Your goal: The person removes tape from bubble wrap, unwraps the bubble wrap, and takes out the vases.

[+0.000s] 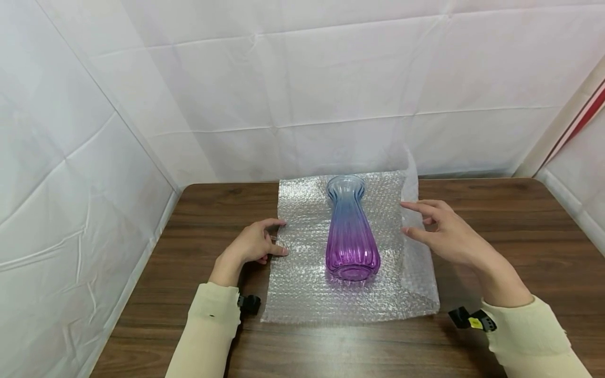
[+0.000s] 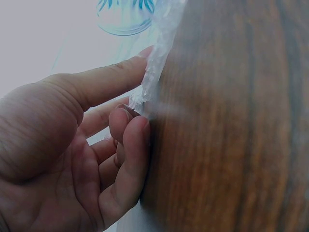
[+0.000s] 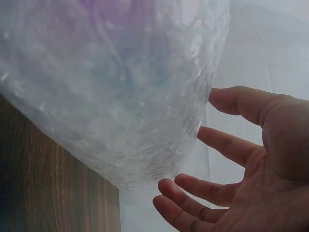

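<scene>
A ribbed glass vase (image 1: pixel 350 231), blue at the neck and purple at the base, lies on its side on a sheet of bubble wrap (image 1: pixel 302 294). My left hand (image 1: pixel 251 243) touches the sheet's left edge with thumb and index finger extended. In the left wrist view its other fingers (image 2: pixel 133 159) are bent beside the tabletop. The sheet's right side rises in a standing flap (image 1: pixel 418 262). My right hand (image 1: pixel 449 231) is at that flap, fingers spread. In the right wrist view its thumb and index fingertips meet the wrap (image 3: pixel 130 111), through which purple and blue show faintly.
The brown wooden table (image 1: pixel 156 315) extends to both sides of the sheet. White cloth (image 1: pixel 331 79) hangs behind the table and along its left side. A small black device is strapped at each sleeve cuff.
</scene>
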### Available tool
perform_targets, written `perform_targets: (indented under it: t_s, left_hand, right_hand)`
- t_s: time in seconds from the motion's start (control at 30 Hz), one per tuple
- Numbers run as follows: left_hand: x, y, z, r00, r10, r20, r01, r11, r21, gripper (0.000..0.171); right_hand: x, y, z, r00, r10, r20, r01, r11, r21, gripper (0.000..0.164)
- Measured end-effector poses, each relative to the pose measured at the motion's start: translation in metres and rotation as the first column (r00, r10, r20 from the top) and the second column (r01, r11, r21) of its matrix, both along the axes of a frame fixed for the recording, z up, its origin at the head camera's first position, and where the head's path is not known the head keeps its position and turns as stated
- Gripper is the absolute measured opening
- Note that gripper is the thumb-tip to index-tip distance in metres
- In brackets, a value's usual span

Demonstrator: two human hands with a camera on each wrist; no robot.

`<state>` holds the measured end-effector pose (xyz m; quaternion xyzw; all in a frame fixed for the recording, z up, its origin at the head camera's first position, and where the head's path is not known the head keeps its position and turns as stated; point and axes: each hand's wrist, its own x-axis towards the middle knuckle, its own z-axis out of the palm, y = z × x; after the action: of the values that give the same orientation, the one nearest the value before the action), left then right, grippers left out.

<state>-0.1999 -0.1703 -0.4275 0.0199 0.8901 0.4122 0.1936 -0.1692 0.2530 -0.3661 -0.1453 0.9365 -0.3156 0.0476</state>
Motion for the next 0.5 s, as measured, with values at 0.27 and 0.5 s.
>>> perform_targets:
  t_s: [0.27, 0.5]
  left_hand:
    - [0.0005, 0.0, 0.0001, 1.0, 0.006, 0.006, -0.006, 1.0, 0.004, 0.075]
    - [0.0005, -0.0001, 0.0004, 1.0, 0.004, 0.004, -0.004, 1.0, 0.003, 0.075]
  right_hand:
    - [-0.0014, 0.0041, -0.0011, 1.0, -0.005, -0.014, 0.005, 1.0, 0.011, 0.058]
    - [-0.0023, 0.0084, -0.0003, 1.0, -0.008, 0.001, 0.008, 1.0, 0.007, 0.059]
